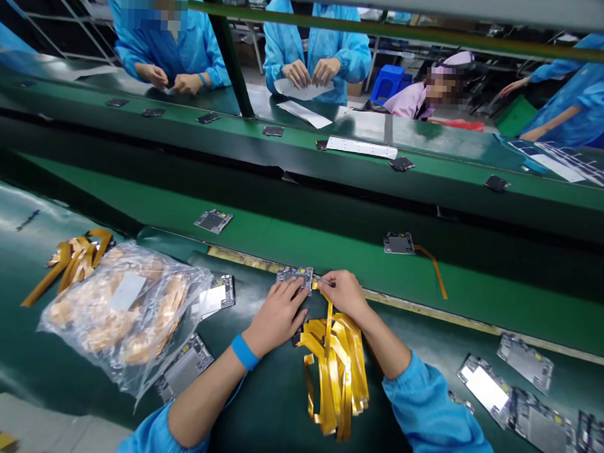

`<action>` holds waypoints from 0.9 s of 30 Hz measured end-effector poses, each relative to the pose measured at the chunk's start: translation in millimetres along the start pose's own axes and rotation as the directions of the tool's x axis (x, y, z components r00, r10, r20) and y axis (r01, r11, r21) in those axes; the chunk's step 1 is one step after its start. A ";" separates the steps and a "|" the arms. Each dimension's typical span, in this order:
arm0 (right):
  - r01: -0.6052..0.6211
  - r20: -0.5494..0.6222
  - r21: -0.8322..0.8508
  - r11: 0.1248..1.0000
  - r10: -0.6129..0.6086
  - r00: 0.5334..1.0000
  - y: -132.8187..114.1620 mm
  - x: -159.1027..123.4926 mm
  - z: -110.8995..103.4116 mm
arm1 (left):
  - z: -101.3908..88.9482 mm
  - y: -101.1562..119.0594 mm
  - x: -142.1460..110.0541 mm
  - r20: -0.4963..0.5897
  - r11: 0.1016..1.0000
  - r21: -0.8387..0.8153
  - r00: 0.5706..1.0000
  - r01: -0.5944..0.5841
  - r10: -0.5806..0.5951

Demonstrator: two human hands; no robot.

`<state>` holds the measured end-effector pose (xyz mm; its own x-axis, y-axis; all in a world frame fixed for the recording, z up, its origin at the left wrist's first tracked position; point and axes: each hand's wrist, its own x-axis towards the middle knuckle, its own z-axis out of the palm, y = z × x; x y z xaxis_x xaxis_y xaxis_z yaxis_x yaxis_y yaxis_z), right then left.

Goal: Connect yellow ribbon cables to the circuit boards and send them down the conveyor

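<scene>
A circuit board [306, 273] lies at the bench's far edge, beside the conveyor belt. My left hand [278, 312] holds it down, fingertips bent onto its top face and thumb off to the side. At the board's right end, my right hand [346, 294] is closed in a pinch on the end of an orange flat ribbon cable [329, 314]. A thin greyish piece also shows at those fingertips, too small to name. The cable's tail runs toward me over a pile of similar ribbon cables [343, 375] between my forearms.
A clear plastic bag [128, 306] of ribbon cables lies left, with loose cables [80, 257] behind. Several boards [543, 424] lie right. The green belt [301, 236] carries a board [213, 220] and one with a cable [399, 243]. Co-workers in blue [317, 47] sit across.
</scene>
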<state>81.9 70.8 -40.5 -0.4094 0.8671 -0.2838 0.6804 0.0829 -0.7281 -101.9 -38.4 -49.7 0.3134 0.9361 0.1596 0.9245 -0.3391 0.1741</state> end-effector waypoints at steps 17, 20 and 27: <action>-0.030 -0.004 -0.205 0.978 0.029 1.000 -10.9 -3.6 -3.9 | 0.0 15.0 6.2 0.068 0.993 0.120 0.997 0.020 -0.028; 0.045 0.014 -0.281 0.959 -0.042 0.999 -11.6 -8.4 -7.7 | 0.4 16.2 6.2 0.062 0.993 0.114 0.997 0.037 -0.044; 0.237 0.078 -0.338 0.911 -0.224 0.972 -11.9 -6.5 -8.0 | -1.0 18.4 5.7 0.057 0.993 0.096 0.995 0.071 -0.076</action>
<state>81.3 68.1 -25.1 -0.5975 0.7853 -0.1618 0.7283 0.4472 -0.5192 -83.3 -39.4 -44.6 0.2537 0.9631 0.0897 0.9609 -0.2616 0.0904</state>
